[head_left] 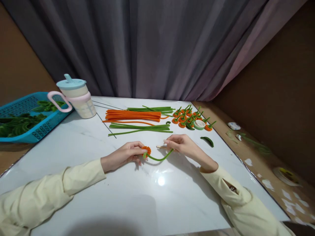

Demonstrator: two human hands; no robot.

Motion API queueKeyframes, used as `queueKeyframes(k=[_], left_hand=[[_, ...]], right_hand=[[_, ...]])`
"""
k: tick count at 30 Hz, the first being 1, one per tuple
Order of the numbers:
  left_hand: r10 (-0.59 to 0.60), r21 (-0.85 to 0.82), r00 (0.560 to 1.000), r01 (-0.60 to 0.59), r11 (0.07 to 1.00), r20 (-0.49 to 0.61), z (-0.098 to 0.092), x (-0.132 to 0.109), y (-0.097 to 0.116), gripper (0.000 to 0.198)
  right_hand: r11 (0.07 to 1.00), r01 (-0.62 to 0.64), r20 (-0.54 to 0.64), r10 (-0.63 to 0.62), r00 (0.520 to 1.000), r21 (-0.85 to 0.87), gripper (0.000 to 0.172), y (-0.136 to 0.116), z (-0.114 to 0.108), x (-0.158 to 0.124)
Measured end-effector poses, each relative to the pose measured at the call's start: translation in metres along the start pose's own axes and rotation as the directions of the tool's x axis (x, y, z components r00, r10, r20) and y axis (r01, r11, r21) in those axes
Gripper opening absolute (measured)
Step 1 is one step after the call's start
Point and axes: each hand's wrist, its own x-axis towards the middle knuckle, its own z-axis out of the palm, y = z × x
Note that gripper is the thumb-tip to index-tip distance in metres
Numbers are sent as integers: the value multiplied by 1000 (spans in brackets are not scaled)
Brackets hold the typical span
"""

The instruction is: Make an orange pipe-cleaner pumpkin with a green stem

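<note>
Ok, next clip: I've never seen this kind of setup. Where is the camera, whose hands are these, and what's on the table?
No machine here: the camera sits on a person's head, looking forward and down, so both sleeved arms entering from below are that person's own. The left hand pinches a small orange coil; the right hand pinches the far end of the green stem bending out from it. On the white table behind lie a bundle of orange strands, straight green strands, a cluster of finished orange-and-green pieces and a small roll. At left stand a lidded cup and a blue basket holding green material.
</note>
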Motion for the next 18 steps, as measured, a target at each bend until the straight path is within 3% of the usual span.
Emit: queueKeyframes(k=[2, 5, 9, 13, 18], left_hand=[[3, -36, 1000, -4, 999, -27, -2, 1, 0, 18], [-26, -108, 998, 19, 994, -60, -6, 3, -2, 17], [-15, -238, 991, -18, 971, -135, -8, 6, -3, 18], [-8, -253, 994, -20, 967, -109, -6, 4, -2, 16], [77, -247, 993, -96, 964, -86, -3, 1, -2, 44]], right_hand=[[963, 88, -144, -128, 981, -253, 33, 5, -7, 2], [879, 191, -43, -232, 972, -438, 23, 15, -14, 4], [845, 260, 79, -253, 964, -467, 9, 23, -11, 5], [853, 198, 91, -176, 980, -483, 11, 21, -4, 2], [873, 149, 100, -115, 988, -465, 11, 14, 0, -5]])
